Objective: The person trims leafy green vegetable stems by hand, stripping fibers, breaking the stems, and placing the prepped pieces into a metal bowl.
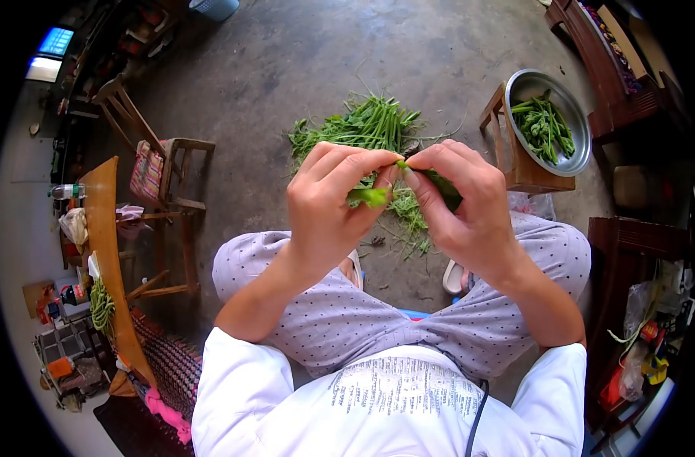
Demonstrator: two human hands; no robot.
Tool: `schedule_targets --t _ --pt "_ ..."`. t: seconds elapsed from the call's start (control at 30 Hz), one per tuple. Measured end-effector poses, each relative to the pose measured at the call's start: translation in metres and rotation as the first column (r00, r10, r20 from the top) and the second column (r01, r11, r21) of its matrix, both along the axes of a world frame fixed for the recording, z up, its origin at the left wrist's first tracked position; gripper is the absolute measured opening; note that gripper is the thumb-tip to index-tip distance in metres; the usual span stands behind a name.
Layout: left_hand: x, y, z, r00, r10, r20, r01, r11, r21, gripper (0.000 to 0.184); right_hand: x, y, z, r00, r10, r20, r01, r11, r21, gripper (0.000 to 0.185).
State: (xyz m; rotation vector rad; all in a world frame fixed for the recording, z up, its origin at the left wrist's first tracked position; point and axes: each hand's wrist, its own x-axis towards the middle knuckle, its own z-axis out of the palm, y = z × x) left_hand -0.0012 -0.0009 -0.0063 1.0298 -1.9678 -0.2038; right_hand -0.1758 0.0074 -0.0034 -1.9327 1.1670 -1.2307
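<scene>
My left hand [336, 190] and my right hand [465, 202] are raised over my lap, their fingertips almost meeting. Between them is a thin green stem [401, 164], pinched from both sides by thumbs and forefingers. A bright green piece [370, 196] sticks out below the fingers of my left hand. Dark leaf is partly visible behind my right thumb. Beyond the hands, a heap of green stems and leaves [363, 126] lies on the floor, partly hidden by them. A metal basin [583, 137] at the right holds more green stems [544, 129].
The basin rests on a wooden stool [526, 177]. At the left are a wooden chair [165, 164] and a wooden table [108, 228] with a bundle of green beans [102, 306]. Dark wooden furniture [591, 76] stands at the right. A bluish bucket [215, 7] is at the top.
</scene>
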Motion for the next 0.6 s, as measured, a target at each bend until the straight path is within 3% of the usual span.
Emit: schedule_targets --t 0.07,0.13,0.2,0.27,0.3,0.4,0.43,0.5,0.6 --pt "-0.002 0.002 0.003 0.997 0.016 -0.072 -0.006 0.990 0.139 0.020 0.000 -0.001 0.002 1.000 -0.013 0.015 0.013 1.000 0.011 0.008" --pt "-0.002 0.004 0.005 0.993 0.017 -0.114 0.011 0.972 0.237 0.016 -0.002 -0.003 0.003 0.994 -0.026 -0.105 0.018 0.997 -0.078 0.007" --pt "0.000 0.004 0.006 0.987 0.024 -0.156 0.029 0.943 0.331 0.013 -0.002 -0.003 0.002 0.998 -0.023 -0.064 0.021 0.999 -0.029 0.006" --pt "0.003 0.002 0.007 0.870 0.102 -0.482 0.271 0.717 0.642 0.015 -0.003 -0.005 0.001 1.000 -0.019 -0.022 0.020 1.000 0.022 0.005" --pt "0.006 0.000 0.008 0.870 0.102 -0.482 0.271 0.718 0.641 0.015 -0.006 -0.007 0.000 0.999 -0.003 0.040 -0.001 0.995 0.097 0.004" --pt "0.015 -0.005 0.012 0.681 0.223 -0.698 0.497 0.558 0.664 0.022 -0.011 -0.010 0.002 0.985 0.026 0.173 -0.073 0.960 0.270 0.006" --pt "0.017 -0.007 0.011 0.680 0.224 -0.698 0.496 0.561 0.663 0.022 -0.013 -0.011 0.002 0.969 0.033 0.244 -0.123 0.922 0.366 0.009" --pt "0.020 -0.010 0.007 0.610 0.289 -0.738 0.554 0.511 0.658 0.020 -0.017 -0.014 0.000 0.961 0.033 0.274 -0.136 0.921 0.366 0.016" --pt "0.021 -0.012 0.009 0.552 0.371 -0.747 0.573 0.481 0.663 0.020 -0.023 -0.019 -0.001 0.923 0.111 0.369 -0.311 0.779 0.544 0.027"
